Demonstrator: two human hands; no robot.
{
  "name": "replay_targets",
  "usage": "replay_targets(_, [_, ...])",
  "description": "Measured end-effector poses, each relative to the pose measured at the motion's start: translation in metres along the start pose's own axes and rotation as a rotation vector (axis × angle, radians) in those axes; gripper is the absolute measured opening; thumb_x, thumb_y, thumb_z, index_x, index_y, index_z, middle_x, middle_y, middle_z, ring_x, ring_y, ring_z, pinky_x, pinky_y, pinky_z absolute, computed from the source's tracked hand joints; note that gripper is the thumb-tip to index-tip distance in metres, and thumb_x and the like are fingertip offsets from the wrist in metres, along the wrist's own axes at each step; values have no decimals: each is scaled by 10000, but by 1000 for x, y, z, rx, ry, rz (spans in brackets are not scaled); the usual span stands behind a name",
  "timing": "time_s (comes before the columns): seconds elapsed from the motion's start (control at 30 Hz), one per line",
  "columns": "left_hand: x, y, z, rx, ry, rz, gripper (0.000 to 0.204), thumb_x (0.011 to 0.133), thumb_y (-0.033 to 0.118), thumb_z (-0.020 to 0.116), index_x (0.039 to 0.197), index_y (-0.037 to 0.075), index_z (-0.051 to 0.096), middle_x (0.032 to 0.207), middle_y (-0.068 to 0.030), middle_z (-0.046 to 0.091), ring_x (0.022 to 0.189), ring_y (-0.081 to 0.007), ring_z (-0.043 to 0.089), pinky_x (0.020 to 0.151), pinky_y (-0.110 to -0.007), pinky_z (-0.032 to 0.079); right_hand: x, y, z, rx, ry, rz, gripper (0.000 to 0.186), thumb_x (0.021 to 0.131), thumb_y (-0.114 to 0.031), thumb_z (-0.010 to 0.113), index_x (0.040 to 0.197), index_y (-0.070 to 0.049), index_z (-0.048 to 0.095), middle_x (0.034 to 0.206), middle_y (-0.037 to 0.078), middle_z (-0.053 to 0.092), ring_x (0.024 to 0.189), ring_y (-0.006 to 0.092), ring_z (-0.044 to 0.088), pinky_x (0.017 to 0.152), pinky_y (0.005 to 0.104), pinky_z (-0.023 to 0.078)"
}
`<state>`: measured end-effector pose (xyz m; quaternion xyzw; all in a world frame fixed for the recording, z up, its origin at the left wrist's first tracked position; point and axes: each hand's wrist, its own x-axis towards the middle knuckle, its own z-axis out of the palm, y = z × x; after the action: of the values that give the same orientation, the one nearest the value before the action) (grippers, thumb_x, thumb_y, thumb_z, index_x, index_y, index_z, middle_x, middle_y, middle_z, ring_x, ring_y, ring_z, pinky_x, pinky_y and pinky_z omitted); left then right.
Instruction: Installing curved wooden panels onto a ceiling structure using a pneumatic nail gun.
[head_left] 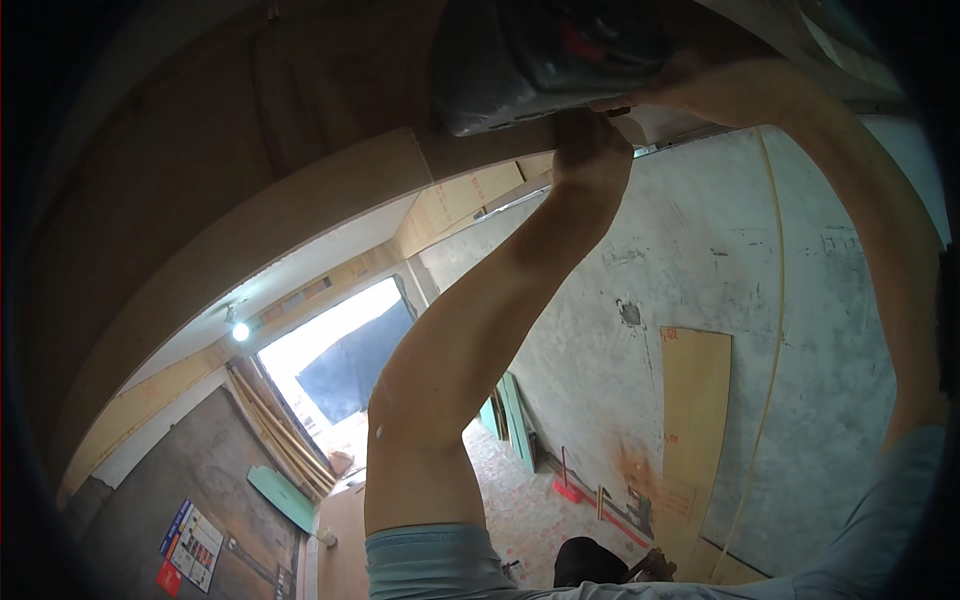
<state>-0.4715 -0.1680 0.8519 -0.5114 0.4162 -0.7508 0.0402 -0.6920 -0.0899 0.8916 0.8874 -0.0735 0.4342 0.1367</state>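
Both my arms are raised overhead. A dark, bulky power tool with a red patch fills the top middle, close to the camera and in deep shadow; its exact kind cannot be made out. My right hand comes in from the right and is closed on the tool's right side. Just under the tool, my left hand reaches up beside a curved wooden panel. The tool and shadow hide its fingers, so I cannot tell whether it holds anything.
A lit bulb hangs at the left near a bright opening. Against the grey wall leans a wooden board. Green boards and a red dustpan stand below. A poster is on the left wall.
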Motion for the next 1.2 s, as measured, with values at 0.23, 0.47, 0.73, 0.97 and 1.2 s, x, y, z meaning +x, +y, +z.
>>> replay_targets(0.23, [5, -3, 32, 40, 601, -31, 141, 702, 104, 659, 778, -2, 711, 795, -167, 650, 800, -319, 610, 769, -466, 480, 6, 13, 7, 7, 75, -245, 315, 878, -258, 682, 1025, 21, 673, 889, 201, 697, 821, 301, 650, 754, 372, 521])
replay_targets(0.47, [8, 1, 29, 14, 603, -32, 91, 668, 110, 684, 720, 35, 691, 773, -150, 642, 762, -301, 614, 674, -453, 480, 13, 41, 37, -255, 322, -433, 230, 851, -210, 696, 954, -5, 673, 814, 148, 680, 752, 268, 636, 703, 377, 500])
replay_targets(0.73, [12, 6, 39, 25, 624, -80, 137, 708, 128, 665, 798, 35, 712, 806, -157, 664, 793, -331, 633, 702, -459, 487, 3, 61, 55, -503, 570, -523, 226, 795, -144, 712, 1001, -54, 688, 888, 149, 697, 858, 319, 671, 837, 410, 515])
replay_targets(0.97, [9, 2, 30, -987, 707, -111, 289, 873, 238, 612, 1031, 7, 684, 1010, -181, 673, 993, -329, 636, 911, -462, 492, -113, 54, 68, -8, 579, -22, 469, 739, -136, 788, 1177, -115, 622, 952, 105, 716, 953, 270, 681, 792, 406, 539])
replay_targets(1.2, [7, -35, -19, -94, -25, 195, 209, 837, 298, 626, 951, 123, 641, 1017, -180, 605, 1006, -354, 565, 877, -472, 453, -207, 89, 145, 380, 651, 513, 392, 811, -200, 775, 1129, -32, 619, 1052, 133, 693, 968, 247, 659, 849, 365, 522])
